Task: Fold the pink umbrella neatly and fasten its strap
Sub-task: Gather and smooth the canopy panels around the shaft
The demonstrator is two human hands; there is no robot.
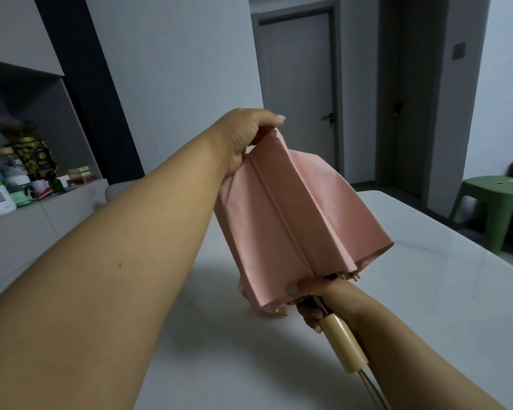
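The pink umbrella (293, 214) is collapsed, its loose canopy hanging in wide folds above the white table (427, 306). My left hand (246, 137) reaches forward and pinches the canopy at its far top end. My right hand (311, 300) grips the umbrella where the rib tips gather, just above the cream handle (342, 341), which points back toward me. A thin cream cord hangs from the handle's end. The strap is not visible among the folds.
A cabinet counter at the left carries jars, tins and bottles (18, 179). A green plastic stool (495, 202) stands beyond the table's right side. A closed grey door (299, 93) is straight ahead.
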